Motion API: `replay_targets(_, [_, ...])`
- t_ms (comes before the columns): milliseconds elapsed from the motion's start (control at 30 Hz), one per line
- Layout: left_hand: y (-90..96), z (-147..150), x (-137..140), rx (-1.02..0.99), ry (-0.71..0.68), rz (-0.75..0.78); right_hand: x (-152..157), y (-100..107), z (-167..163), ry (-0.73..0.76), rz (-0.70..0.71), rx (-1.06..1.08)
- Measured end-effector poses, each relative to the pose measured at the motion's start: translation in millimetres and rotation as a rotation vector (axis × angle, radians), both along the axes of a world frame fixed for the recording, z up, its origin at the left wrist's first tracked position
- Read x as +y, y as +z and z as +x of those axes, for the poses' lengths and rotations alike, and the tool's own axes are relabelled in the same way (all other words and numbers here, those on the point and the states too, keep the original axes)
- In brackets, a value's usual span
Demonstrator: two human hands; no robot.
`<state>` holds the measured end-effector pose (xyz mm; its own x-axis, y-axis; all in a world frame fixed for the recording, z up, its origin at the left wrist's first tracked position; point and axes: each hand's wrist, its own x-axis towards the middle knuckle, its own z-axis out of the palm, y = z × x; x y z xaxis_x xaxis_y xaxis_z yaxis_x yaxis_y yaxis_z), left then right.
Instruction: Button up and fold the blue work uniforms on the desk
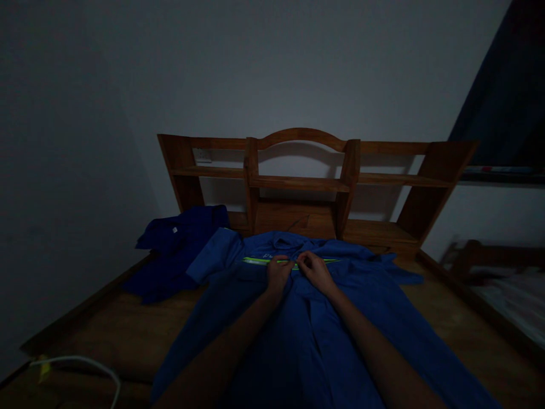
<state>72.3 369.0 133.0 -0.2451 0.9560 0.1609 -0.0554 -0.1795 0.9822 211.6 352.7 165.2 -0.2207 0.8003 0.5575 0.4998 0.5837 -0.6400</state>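
Observation:
A blue work shirt [293, 335] lies spread out, front up, with its collar at the far end and a yellow-green strip across the chest. My left hand [280, 274] pinches the front of the shirt at the strip, fingers closed. Close beside it, my right hand [314, 269] also has its fingertips pressed together on the shirt's front opening. Both sets of fingertips nearly meet at the middle of the chest. Any button or fastener between them is too small and dark to make out. Pale lettering shows above the strip, partly readable.
A darker blue garment [181, 244] lies crumpled at the left, touching the shirt's sleeve. Behind stands a wooden shelf unit [302, 183] against the wall. A white cable [80, 359] curves over the wooden surface [140, 329] at lower left. A dark curtain [506, 96] hangs at right.

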Motion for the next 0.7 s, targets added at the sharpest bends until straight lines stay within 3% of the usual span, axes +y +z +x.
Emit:
replay_targets(333, [4.7, -1.5, -4.7, 0.017, 0.006, -0.007, 2.0, -0.9, 0.0, -0.017, -0.089, 0.083])
replay_targets(700, [18.0, -0.4, -10.4, 0.242, -0.051, 0.183, 3.6, -2.8, 2.7, -0.011, -0.183, 0.192])
